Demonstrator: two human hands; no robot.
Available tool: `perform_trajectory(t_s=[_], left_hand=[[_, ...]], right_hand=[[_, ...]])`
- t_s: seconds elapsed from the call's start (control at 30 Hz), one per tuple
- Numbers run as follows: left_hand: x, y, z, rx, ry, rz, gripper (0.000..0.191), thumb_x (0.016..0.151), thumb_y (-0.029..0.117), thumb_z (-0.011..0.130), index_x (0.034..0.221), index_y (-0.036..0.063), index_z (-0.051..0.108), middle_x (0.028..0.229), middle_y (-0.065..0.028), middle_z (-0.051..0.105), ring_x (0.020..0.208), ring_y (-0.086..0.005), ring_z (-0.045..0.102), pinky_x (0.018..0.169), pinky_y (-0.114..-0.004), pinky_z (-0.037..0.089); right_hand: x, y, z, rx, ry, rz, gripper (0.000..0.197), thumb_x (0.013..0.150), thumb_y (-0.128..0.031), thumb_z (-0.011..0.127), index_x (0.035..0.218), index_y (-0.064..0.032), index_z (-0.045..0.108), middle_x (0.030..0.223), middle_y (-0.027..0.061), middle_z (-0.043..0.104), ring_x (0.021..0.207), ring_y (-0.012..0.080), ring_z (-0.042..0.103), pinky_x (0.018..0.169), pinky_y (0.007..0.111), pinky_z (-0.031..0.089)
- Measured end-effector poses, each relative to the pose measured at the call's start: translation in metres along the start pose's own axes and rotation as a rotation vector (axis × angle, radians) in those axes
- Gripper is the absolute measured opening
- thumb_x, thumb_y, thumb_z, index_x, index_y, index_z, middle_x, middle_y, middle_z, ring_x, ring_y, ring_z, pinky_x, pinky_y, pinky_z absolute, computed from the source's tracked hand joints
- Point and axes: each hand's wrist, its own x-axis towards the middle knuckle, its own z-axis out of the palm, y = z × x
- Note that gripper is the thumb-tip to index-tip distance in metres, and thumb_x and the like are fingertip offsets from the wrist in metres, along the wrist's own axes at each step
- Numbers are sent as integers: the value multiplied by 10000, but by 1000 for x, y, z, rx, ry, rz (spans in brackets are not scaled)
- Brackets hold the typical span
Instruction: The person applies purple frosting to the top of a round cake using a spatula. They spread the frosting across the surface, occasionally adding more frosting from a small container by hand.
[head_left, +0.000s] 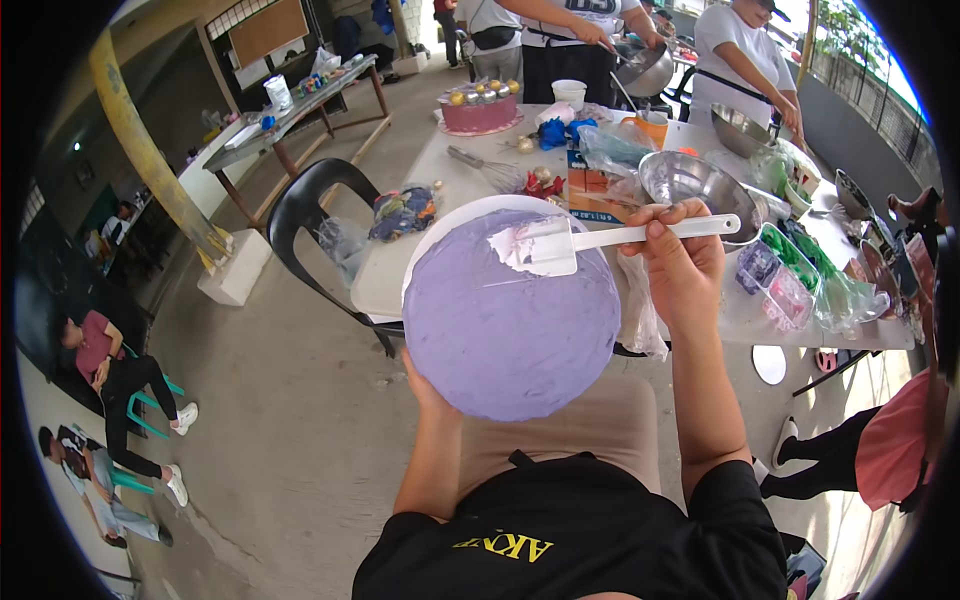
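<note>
A round cake coated in purple icing (510, 330) rests on a white board (415, 251) over my lap. My left hand (429, 386) supports it from below at the lower left, its fingers mostly hidden underneath. My right hand (675, 259) grips the handle of a white spatula (551, 246), whose blade lies over the upper part of the cake. Whitish-pink icing clings to the blade's left end. Whether the blade touches the cake, I cannot tell.
The table (382, 289) ahead bears a whisk (486, 169), a pink cake (480, 114), a steel bowl (697, 191) and icing-smeared plastic containers (776, 277). A black chair (281, 217) stands left. Several people work behind the table; others sit far left. A person in a red garment (896, 442) is at right.
</note>
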Motion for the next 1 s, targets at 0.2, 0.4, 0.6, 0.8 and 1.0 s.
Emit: perform_trajectory(t_s=[0.2,0.4,0.6,0.8,1.0], left_hand=[[1,-1,1,-44,68,55,474,887,395,275,1204,62,390,1195,-81,454,1089,-226,447,892,-370,389],[4,-7,-9,-107,54,112,457,885,406,300,1186,74,390,1209,-80,432,1104,-230,430,903,-381,380],[1,-6,8,51,147,158,465,881,413,291,1193,79,374,1216,-67,419,1128,-224,414,910,-388,373],[-7,3,27,-15,114,172,482,879,405,262,1224,82,357,1233,-68,410,1143,-227,403,923,-379,358],[-3,1,12,-82,88,168,482,882,402,280,1234,79,345,1246,-64,397,1140,-234,404,928,-378,353]], right_hand=[[-18,-4,-40,-51,133,-29,69,838,16,467,881,-35,452,888,157,567,756,198,585,670,290,517],[-42,-17,-61,-28,240,-80,85,834,20,470,887,-45,475,885,149,570,750,184,581,681,293,506],[-30,-4,-24,44,194,-134,90,843,12,470,916,-40,468,922,148,562,785,189,580,709,304,513],[-33,25,-15,96,217,-51,83,847,12,468,911,-39,451,928,145,554,826,186,568,714,302,517],[-62,9,-50,72,338,-30,74,839,17,475,892,-36,472,905,136,560,834,181,568,704,296,521]])
